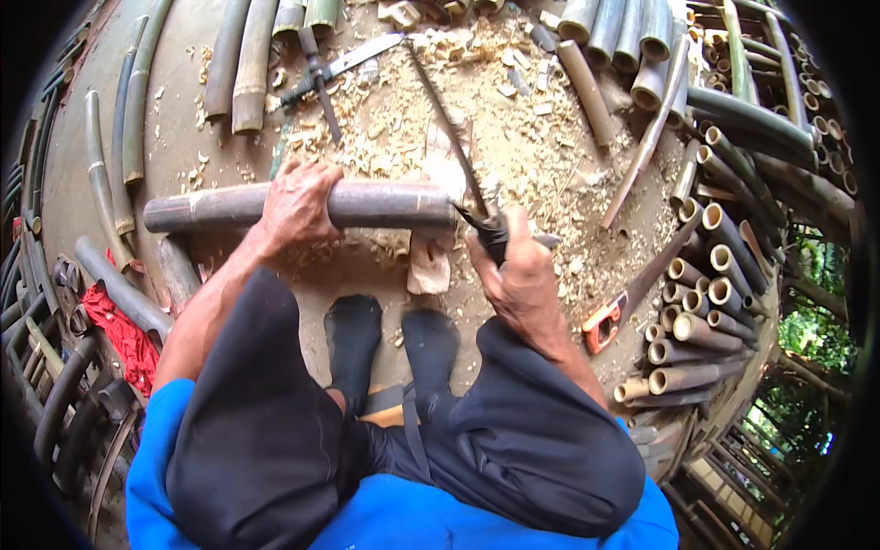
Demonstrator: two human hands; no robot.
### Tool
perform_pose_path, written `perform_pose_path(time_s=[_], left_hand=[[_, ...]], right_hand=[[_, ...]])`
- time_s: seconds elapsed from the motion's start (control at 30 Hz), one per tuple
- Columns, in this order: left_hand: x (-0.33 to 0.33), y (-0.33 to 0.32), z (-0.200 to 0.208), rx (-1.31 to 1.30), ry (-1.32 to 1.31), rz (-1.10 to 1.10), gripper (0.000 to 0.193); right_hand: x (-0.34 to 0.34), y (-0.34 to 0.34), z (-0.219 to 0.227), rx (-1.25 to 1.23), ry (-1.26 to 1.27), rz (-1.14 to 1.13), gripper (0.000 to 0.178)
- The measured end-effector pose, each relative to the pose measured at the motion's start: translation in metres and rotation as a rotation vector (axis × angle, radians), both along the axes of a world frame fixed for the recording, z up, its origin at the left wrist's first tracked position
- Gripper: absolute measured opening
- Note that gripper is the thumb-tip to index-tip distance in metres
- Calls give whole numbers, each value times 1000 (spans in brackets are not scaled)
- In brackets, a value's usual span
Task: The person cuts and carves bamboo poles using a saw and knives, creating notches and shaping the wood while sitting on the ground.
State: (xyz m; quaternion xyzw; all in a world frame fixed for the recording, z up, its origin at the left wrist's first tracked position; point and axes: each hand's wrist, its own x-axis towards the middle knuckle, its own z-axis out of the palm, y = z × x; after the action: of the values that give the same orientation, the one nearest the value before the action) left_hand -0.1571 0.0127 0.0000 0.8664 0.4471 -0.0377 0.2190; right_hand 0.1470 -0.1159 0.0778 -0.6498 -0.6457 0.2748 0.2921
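A dark bamboo section (pixel 390 204) lies crosswise in front of my knees. My left hand (pixel 298 203) is closed around it left of its middle, with the thumb toward me. Under its right part is a pale wooden block (pixel 428 268). Just past the bamboo's right end, my right hand (pixel 521 275) is closed on the dark, wrapped handle of a long-bladed knife (pixel 446 121). The narrow blade slants up and away to the left, and passes close to the bamboo's cut end. Whether the blade touches that end I cannot tell.
Wood shavings (pixel 376 128) cover the ground ahead. Beyond my left hand lies another large knife (pixel 353 60) beside a dark stick-like tool (pixel 318 78). A handsaw (pixel 609 323) with an orange handle is at right, near stacked bamboo pieces (pixel 701 330). Red cloth (pixel 124 339) lies left.
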Motion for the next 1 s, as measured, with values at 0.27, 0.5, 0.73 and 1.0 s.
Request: perform_pose_path(time_s=[0.27,0.5,0.73,1.0], left_hand=[[7,-4,-8,181,-84,-18,57],[2,-16,-13,285,-80,37,65],[-4,-19,-25,331,-35,27,66],[16,-18,-16,429,-137,10,39]], right_hand=[[47,-12,-77,-490,-245,-12,32],[5,-2,10,269,-1,53,37],[9,-5,-37,-300,-120,-17,33],[20,-10,-55,-64,-29,-32,30]])
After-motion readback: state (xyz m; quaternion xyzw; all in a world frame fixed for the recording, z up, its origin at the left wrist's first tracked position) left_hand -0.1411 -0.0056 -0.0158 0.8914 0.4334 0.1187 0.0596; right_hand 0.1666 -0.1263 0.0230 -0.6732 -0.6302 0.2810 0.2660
